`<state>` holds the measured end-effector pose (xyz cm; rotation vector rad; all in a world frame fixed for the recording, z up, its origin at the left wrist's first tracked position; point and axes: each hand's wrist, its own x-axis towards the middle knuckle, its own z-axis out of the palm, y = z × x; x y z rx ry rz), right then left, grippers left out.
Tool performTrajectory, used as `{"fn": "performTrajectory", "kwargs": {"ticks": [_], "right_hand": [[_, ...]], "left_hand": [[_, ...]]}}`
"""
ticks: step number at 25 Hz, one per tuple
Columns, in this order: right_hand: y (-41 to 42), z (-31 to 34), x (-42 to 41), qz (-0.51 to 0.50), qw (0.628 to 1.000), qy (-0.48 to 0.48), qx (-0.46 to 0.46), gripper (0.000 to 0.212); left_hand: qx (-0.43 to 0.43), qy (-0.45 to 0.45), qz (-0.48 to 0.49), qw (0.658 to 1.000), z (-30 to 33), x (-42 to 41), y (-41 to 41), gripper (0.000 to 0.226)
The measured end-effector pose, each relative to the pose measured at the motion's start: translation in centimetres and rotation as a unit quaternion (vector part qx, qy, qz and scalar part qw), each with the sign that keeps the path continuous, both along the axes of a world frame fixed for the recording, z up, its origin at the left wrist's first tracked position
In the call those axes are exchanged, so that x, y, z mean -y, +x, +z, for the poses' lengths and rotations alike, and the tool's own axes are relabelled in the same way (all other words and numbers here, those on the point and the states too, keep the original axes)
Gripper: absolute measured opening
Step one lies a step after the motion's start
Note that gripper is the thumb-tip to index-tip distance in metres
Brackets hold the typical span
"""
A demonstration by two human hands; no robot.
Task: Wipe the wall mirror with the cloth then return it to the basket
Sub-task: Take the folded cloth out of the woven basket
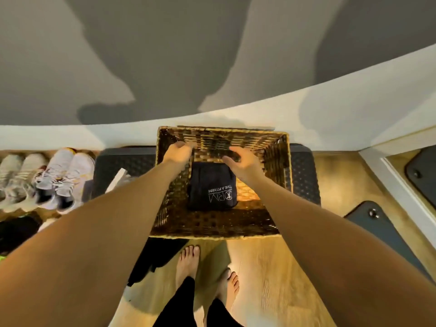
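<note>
Both our hands reach into the woven basket (221, 226), where the folded dark cloth (211, 185) lies.

The basket holds only that cloth, flat on its bottom. It sits just below and between our fingertips: our left hand (178, 153) has its fingers curled loosely over the far left inner wall, gripping nothing; our right hand (243, 161) hovers with fingers (232, 151) loosely spread, just above the cloth's far edge. White print on the cloth reads partly "FITNESS"; the rest we cannot read.
</note>
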<state>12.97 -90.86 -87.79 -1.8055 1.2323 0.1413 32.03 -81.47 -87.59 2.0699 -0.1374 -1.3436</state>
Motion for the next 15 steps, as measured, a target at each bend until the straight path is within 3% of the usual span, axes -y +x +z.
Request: {"fn": "performTrajectory", "kwargs": {"ticks": [3,8,15], "right_hand": [[-0.5,-6.2,-0.3,-0.015,0.999,0.009,-0.03,0.06],[-1.1,-13.9,-0.3,-0.017,0.996,0.033,-0.084,0.074],[-1.0,-17.3,-1.0,-0.026,0.996,0.039,-0.077,0.082]], "left_hand": [[0.008,0.034,-0.017,0.999,-6.6,0.0,-0.7,0.038],[0.009,0.078,-0.044,0.996,-13.9,1.0,-2.6,0.061],[0.075,0.133,-0.097,0.984,-17.3,0.1,-3.4,0.074]]}}
